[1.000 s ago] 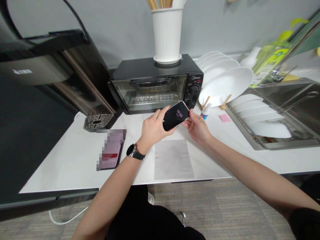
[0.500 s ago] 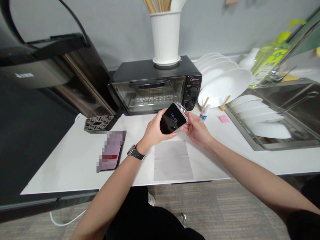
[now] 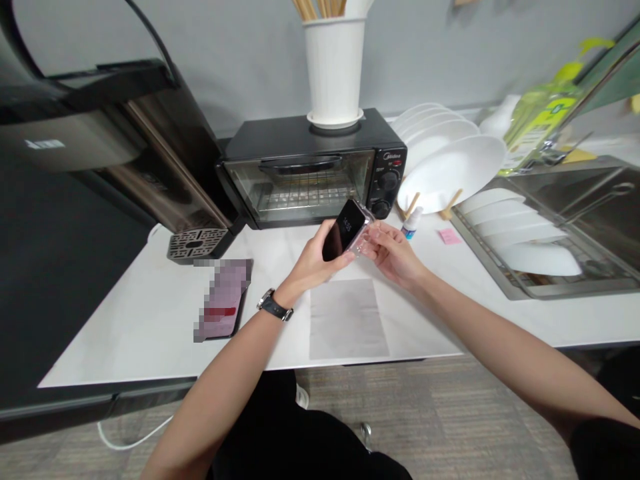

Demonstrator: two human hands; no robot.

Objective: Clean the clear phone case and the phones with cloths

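I hold a black smartphone (image 3: 343, 229) above the white counter, in front of the toaster oven (image 3: 310, 167). My left hand (image 3: 309, 263), with a watch on the wrist, grips the phone's lower end. The phone stands tilted on edge, its lit screen facing left. My right hand (image 3: 395, 250) pinches the clear case (image 3: 364, 230) at the phone's upper back edge. A grey cloth (image 3: 347, 319) lies flat on the counter just below both hands.
A second phone (image 3: 223, 299) lies on the counter to the left. A small blue-white bottle (image 3: 411, 223) and a pink note (image 3: 449, 235) sit right of my hands. White plates (image 3: 450, 170) stand in a rack, a sink rack (image 3: 540, 233) holds more. A coffee machine (image 3: 125, 147) stands left.
The phone has turned from nearly flat, screen up, to standing on edge with the screen facing left. My right fingers have shifted onto the clear case at its back.
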